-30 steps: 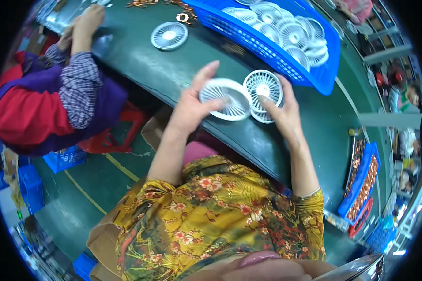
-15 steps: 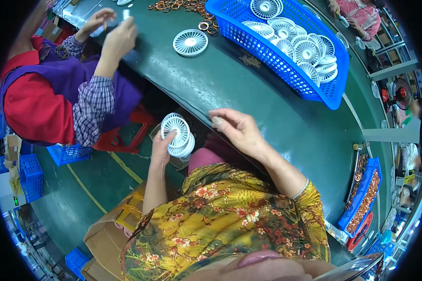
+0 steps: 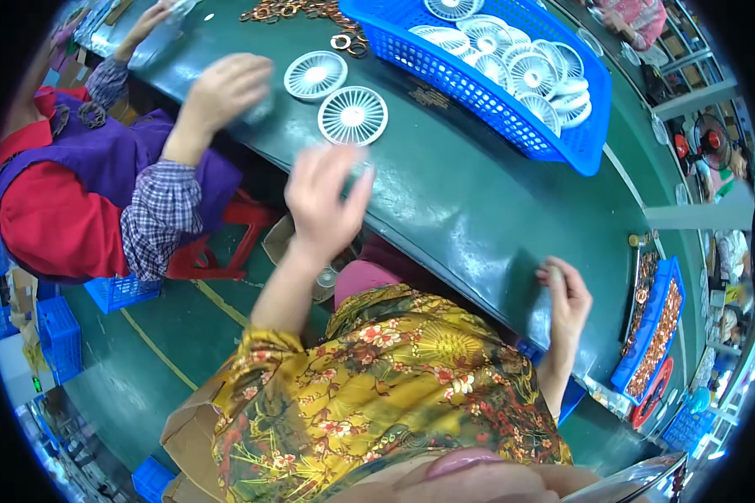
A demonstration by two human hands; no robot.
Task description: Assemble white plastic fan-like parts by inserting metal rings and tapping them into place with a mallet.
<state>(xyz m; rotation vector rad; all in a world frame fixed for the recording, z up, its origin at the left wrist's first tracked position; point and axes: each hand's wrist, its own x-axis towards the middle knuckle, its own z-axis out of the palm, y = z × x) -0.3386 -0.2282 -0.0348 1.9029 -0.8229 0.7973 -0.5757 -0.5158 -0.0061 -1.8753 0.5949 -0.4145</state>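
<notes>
A: What is closest to us?

B: The right hand [image 3: 566, 293]. It is half open, over the green tabletop [image 3: 478, 201], near the front edge. The thumb is close to the first finger, and I see nothing in it. Off to its right is a blue tray [image 3: 642, 339] full of little copper-coloured bits.

A: And the left hand [image 3: 327, 197]?

B: It is a bit farther out. Its fingers reach forward and its thumb sticks out, so it is wide open. I see nothing in it. It is blurry, so I can't tell if the fingertips touch the near white wheel [image 3: 352, 116] or are just beside it.

A: Where is that wheel?

B: Flat on the tabletop, just past the left hand. The far white wheel [image 3: 316, 75] lies right behind it, a little to the left.

A: Would one be heavy?

B: I think it is light and hard, like plastic, and a bit slippery. The thin bars might snap if you squeeze them. The best place to hold is the rim, thumb on one side, fingers on the other.

A: What is past them?

B: A big blue basket [image 3: 478, 105] with lots more white wheels, and copper-coloured rings [image 3: 289, 8] to its left.
</notes>
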